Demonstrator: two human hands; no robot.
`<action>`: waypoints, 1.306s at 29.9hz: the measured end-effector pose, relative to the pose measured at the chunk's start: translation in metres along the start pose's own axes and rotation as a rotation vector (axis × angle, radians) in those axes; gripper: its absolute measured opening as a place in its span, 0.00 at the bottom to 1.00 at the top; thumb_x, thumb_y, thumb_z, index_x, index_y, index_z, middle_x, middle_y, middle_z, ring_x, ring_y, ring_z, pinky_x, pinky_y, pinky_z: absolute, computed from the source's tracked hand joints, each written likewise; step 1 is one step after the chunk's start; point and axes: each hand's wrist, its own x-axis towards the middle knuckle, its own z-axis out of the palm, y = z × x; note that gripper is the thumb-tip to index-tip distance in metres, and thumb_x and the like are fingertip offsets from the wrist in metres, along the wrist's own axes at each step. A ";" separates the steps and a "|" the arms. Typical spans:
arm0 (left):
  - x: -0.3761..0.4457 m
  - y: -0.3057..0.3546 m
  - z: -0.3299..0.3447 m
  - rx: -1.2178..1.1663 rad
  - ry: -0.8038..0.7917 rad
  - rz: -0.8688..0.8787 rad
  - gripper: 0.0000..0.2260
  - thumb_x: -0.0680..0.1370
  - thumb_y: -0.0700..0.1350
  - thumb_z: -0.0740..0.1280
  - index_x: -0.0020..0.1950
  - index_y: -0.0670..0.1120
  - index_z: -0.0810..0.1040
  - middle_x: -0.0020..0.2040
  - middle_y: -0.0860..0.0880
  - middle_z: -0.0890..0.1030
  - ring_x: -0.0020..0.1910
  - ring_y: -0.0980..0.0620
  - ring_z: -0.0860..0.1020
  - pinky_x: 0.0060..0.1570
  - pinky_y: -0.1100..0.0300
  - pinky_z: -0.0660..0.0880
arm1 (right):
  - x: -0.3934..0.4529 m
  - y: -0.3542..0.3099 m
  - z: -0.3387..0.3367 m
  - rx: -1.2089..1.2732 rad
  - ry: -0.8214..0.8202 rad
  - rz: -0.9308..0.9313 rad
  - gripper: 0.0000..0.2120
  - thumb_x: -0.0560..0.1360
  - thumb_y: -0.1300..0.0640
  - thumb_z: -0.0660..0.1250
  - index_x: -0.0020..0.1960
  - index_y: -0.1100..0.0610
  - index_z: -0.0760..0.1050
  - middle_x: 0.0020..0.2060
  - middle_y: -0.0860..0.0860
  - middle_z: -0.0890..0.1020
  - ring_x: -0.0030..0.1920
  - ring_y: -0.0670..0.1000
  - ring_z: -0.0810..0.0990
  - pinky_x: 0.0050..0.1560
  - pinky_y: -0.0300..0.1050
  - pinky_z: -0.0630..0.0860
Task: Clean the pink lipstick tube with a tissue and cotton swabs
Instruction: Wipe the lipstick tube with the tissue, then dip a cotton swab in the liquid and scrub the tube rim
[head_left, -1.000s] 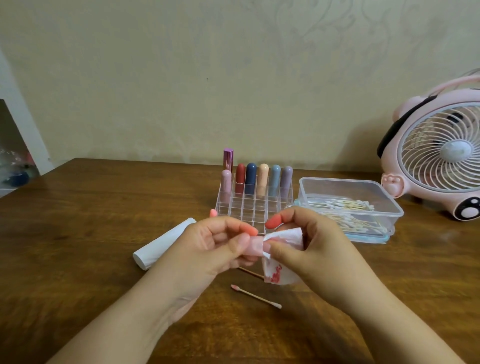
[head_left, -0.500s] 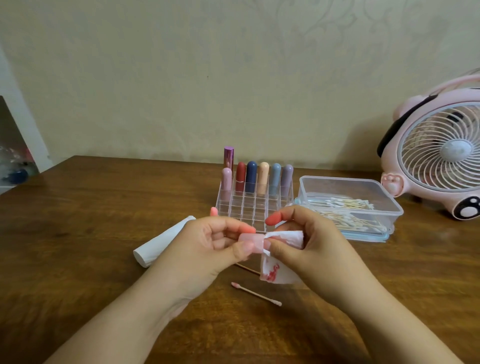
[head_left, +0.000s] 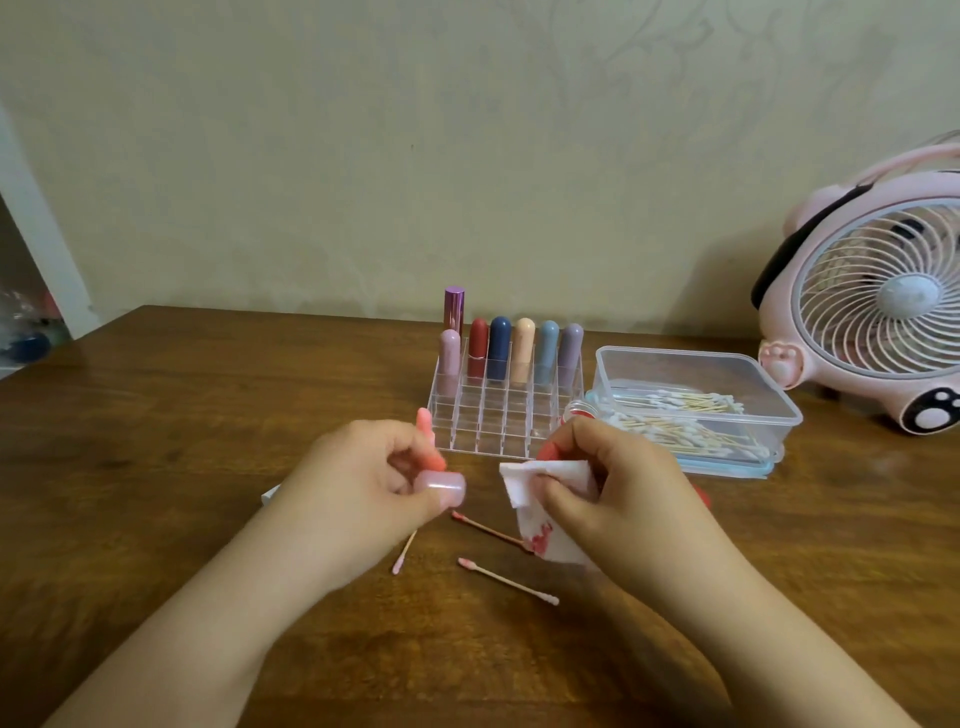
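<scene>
Two hands hover apart over the wooden table (head_left: 156, 415): the left hand (head_left: 358, 483) grips the pink lipstick tube (head_left: 440, 486) with its end pointing toward 3 o'clock, probably presented for wiping, while the right hand (head_left: 618, 483) pinches a red-stained tissue (head_left: 545, 499) bunched between thumb and fingers, seemingly looking for a clean patch. Three used cotton swabs (head_left: 506, 581) lie at 6 o'clock below the hands, likely discarded; at 12 o'clock a clear acrylic organizer (head_left: 498, 415) holds seven capped lipsticks (head_left: 500, 347) in its back rows, and at 2 o'clock a clear plastic box (head_left: 696, 410) holds fresh swabs.
</scene>
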 end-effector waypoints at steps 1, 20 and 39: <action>0.000 -0.002 0.000 0.086 -0.005 -0.009 0.04 0.70 0.48 0.73 0.40 0.54 0.78 0.29 0.53 0.78 0.27 0.56 0.77 0.28 0.70 0.68 | -0.001 0.000 0.003 -0.026 -0.004 -0.059 0.05 0.73 0.56 0.67 0.42 0.46 0.75 0.37 0.39 0.77 0.40 0.38 0.76 0.35 0.30 0.73; 0.014 -0.023 0.003 0.523 -0.077 -0.148 0.06 0.75 0.51 0.64 0.46 0.49 0.74 0.44 0.49 0.80 0.44 0.48 0.78 0.48 0.51 0.77 | 0.008 0.000 0.048 -0.388 -0.087 -0.272 0.11 0.77 0.55 0.60 0.56 0.51 0.79 0.53 0.46 0.77 0.54 0.47 0.73 0.47 0.39 0.73; 0.010 -0.017 0.000 0.456 -0.015 -0.094 0.05 0.73 0.49 0.67 0.48 0.51 0.76 0.43 0.52 0.80 0.44 0.52 0.78 0.46 0.55 0.77 | -0.003 -0.011 0.016 -0.278 -0.334 -0.070 0.06 0.73 0.52 0.67 0.47 0.49 0.82 0.41 0.46 0.83 0.40 0.43 0.80 0.45 0.38 0.79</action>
